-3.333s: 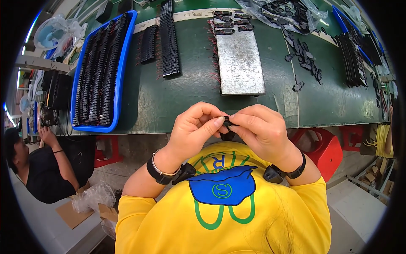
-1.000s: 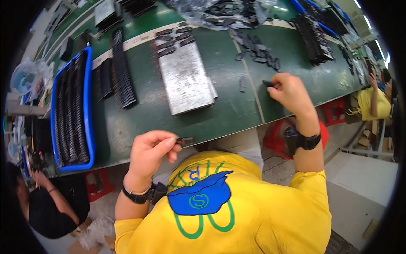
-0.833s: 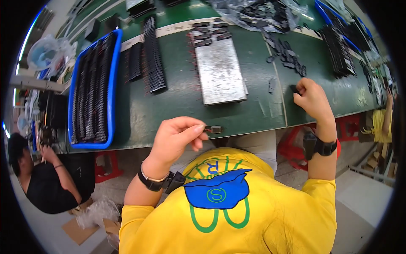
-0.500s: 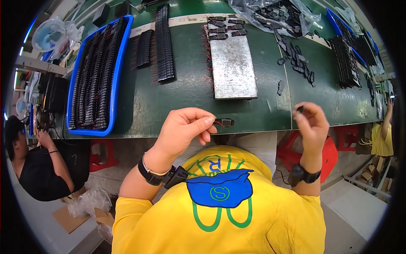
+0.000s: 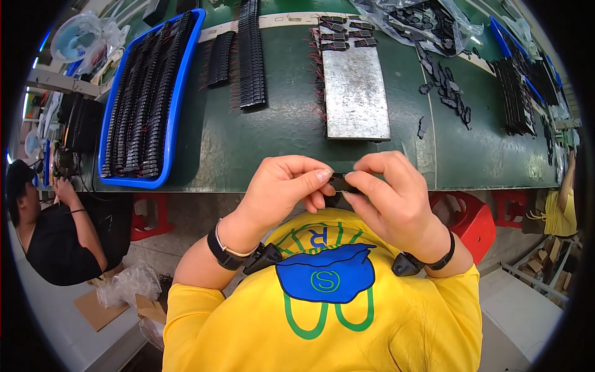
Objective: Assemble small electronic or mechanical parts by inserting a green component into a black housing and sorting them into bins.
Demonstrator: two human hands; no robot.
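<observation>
Just in front of the table's near edge, my hands meet over a small black rectangular wired part (image 5: 338, 180). My left hand (image 5: 286, 186) pinches it by one end between thumb and forefinger. From the other side, the closed fingertips of my right hand (image 5: 396, 198) press a small black piece against it; the fingers mostly cover that piece. Beyond my hands lies a silver metal plate (image 5: 356, 93). Several similar black parts (image 5: 334, 37) sit in rows at its far end, with red wires hanging over its left edge.
A blue tray (image 5: 167, 149) at left holds long rows of black parts. More black rows (image 5: 253, 74) lie beside it. Loose black pieces (image 5: 449, 93) and a clear plastic bag (image 5: 458, 37) are at right. A red stool (image 5: 468, 226) stands below. A co-worker (image 5: 56, 229) sits at left.
My right hand has moved left with its small black piece and now meets the wired part. My left hand still holds that part. The view has shifted slightly.
</observation>
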